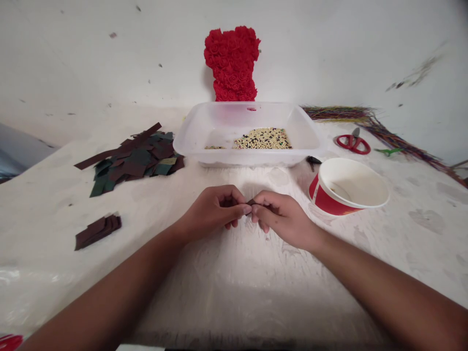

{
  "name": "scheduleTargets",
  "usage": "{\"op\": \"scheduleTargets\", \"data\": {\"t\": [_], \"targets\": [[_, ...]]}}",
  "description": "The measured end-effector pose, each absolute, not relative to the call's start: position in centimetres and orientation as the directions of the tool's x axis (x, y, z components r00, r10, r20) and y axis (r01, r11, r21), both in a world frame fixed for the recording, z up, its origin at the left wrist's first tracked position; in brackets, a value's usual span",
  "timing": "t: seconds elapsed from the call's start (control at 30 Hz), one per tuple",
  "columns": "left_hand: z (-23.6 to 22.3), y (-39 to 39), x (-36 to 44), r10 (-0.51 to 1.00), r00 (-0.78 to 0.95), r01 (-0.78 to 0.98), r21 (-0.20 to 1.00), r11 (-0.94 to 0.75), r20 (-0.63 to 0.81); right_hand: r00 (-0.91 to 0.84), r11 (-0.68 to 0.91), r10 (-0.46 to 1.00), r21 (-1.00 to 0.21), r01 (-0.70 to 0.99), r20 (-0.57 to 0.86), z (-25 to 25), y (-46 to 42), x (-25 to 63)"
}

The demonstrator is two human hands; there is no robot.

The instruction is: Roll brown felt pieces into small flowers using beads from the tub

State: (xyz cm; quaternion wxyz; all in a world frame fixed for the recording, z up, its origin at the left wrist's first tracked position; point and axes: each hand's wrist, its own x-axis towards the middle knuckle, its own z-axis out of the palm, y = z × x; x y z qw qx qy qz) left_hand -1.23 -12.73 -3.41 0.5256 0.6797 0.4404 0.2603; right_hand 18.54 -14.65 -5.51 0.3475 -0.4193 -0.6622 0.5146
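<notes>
Mid-frame, dark brown strip pinched between fingers of left hand and right hand, both curled closed on it, fingertips almost touching. Only small end showing above right fingertips; rest hidden, long axis roughly side to side, exact direction unclear. On table: brown strips stacked lower left, green and maroon cut pieces upper left, plastic tub with beads top centre, red-and-white paper bowl right.
</notes>
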Motion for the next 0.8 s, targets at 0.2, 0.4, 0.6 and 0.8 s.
{"op": "scheduleTargets", "data": {"t": [0.2, 0.4, 0.6, 0.8], "targets": [[-3.69, -12.66, -1.2, 0.877, 0.473, 0.313, 0.947, -0.074, -0.088, -0.454, 0.104, 0.891, -0.977, 0.186, 0.009, -5.35, -14.69, 18.67], [-3.71, -12.59, -1.2, 0.878, 0.472, 0.304, 0.949, -0.08, -0.077, -0.459, 0.097, 0.888, -0.977, 0.191, -0.001, -5.41, -14.62, 18.76], [-3.72, -12.52, -1.23, 0.882, 0.464, 0.358, 0.928, -0.104, -0.08, -0.464, 0.102, 0.886, -0.971, 0.215, -0.01, -5.21, -14.69, 18.88], [-3.65, -12.55, -1.28, 0.884, 0.46, 0.354, 0.931, -0.092, -0.088, -0.418, 0.157, 0.906, -0.967, 0.202, 0.06, -5.46, -14.88, 18.39]]}}
